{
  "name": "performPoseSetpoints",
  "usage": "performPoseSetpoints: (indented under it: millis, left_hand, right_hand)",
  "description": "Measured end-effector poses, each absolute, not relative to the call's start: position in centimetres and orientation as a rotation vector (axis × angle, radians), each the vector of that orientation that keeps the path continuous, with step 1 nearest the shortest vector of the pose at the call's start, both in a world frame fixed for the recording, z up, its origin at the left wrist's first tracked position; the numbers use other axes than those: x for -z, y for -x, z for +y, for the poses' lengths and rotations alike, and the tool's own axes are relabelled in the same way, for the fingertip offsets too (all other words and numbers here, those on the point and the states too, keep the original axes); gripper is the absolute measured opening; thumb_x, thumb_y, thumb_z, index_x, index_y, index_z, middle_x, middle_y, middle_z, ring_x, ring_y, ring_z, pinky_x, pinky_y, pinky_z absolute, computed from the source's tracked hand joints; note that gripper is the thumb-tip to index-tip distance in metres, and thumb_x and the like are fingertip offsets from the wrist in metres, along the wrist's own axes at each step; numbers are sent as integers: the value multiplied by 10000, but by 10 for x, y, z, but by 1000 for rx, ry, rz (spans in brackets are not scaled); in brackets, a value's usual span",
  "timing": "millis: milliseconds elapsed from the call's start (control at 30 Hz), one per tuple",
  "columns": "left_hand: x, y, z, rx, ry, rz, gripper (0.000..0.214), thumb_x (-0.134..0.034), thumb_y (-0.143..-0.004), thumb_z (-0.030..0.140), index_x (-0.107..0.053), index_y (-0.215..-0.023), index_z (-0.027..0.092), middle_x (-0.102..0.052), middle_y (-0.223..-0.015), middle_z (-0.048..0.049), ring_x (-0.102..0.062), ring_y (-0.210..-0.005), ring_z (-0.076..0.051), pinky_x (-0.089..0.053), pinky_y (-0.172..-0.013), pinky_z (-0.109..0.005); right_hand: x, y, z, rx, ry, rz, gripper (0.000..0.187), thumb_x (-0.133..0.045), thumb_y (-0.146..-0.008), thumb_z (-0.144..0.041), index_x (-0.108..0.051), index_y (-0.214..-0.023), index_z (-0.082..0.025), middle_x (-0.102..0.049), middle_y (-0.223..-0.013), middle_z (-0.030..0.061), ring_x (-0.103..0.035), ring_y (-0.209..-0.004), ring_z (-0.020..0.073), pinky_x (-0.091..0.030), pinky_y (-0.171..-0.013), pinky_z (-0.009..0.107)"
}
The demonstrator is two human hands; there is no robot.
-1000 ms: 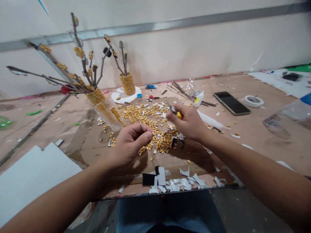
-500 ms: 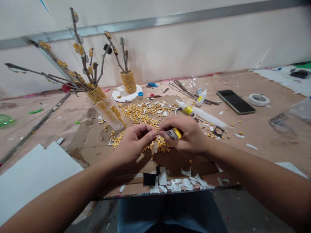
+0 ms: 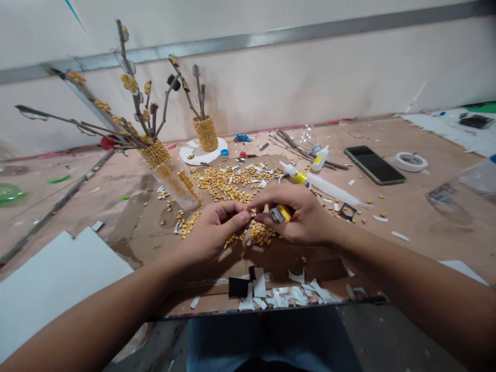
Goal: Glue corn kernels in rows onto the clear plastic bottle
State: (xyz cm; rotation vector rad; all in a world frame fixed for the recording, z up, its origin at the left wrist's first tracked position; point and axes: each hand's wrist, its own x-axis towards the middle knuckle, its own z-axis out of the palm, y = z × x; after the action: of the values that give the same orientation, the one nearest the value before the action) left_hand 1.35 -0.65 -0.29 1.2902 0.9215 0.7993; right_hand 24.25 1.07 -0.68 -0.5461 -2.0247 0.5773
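Observation:
My left hand [image 3: 219, 227] is closed in a pinch, thumb against forefinger; whatever it grips is too small or hidden to make out. Facing it, fingertips close together, my right hand [image 3: 304, 214] holds a yellow and grey utility knife [image 3: 284, 213] within its curled fingers. Beneath both hands lies a spread of loose corn kernels [image 3: 225, 183] mixed with white scraps. To the left of the kernels leans a clear plastic bottle piece [image 3: 180, 186] partly covered in kernels, with branches [image 3: 135, 95] rising from it.
A kernel-covered cup [image 3: 205, 134] with twigs stands on a white ring [image 3: 186, 155] at the back. Glue bottles [image 3: 296, 174], a phone [image 3: 374, 164] and a tape roll [image 3: 409, 161] lie to the right. White card [image 3: 62, 289] is at left; paper scraps [image 3: 287, 297] line the front edge.
My right forefinger and thumb have parted slightly near the left fingertips. My left hand keeps its pinch, and the knife stays in my right hand. The view has shifted a little.

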Motion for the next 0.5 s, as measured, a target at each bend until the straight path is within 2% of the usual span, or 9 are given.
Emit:
performPoseSetpoints:
  millis: [133, 233, 300, 367, 433, 500]
  left_hand:
    - [5, -16, -10, -746, -1272, 947, 388, -829, -903, 533, -712, -907, 163, -627, -793, 1, -529, -678, -124, -413, -633, -244]
    - [0, -17, -10, -719, -1414, 973, 387, -770, -942, 541, -698, -881, 166, -645, -790, -12, -549, -685, -144, -427, -629, -263]
    - [-10, -12, -7, -757, -1668, 995, 302, -737, -971, 467, -710, -899, 174, -663, -804, -24, -563, -699, -159, -440, -643, -287]
    - [-25, 3, 2, -883, -2041, 980, 177, -762, -945, 324, -737, -1051, 184, -700, -913, -37, -584, -755, -173, -468, -710, -311]
    - [-43, 28, 16, -1089, -2346, 906, 371, -811, -888, 247, -711, -1241, 193, -700, -1150, -62, -609, -979, -210, -490, -915, -328]
    - [-60, 61, 35, -1109, -2562, 937, 567, -809, -909, 264, -608, -1430, 169, -596, -1408, -81, -500, -1319, -270, -362, -1180, -376]
  right_hand:
    - [12, -242, 12, -545, 480, -2076, 279, -685, -858, -34, -777, -1061, -203, -769, -991, 73, -706, -857, 174, -549, -741, 308]
    - [12, -241, 11, -557, 457, -2055, 261, -692, -838, -36, -753, -1034, -196, -758, -952, 61, -694, -836, 169, -544, -736, 306]
    - [9, -241, 9, -586, 485, -2025, 208, -707, -829, -48, -724, -978, -192, -733, -886, 34, -661, -786, 152, -523, -723, 297]
    - [5, -241, 7, -620, 552, -1997, 157, -722, -826, -73, -692, -925, -191, -696, -832, 8, -619, -738, 134, -492, -698, 287]
    - [3, -242, 7, -644, 637, -1976, 129, -721, -826, -97, -667, -894, -193, -665, -807, -8, -584, -709, 123, -462, -669, 279]
    - [2, -243, 8, -660, 708, -1958, 106, -708, -835, -119, -654, -887, -194, -650, -801, -12, -557, -690, 117, -441, -643, 274]
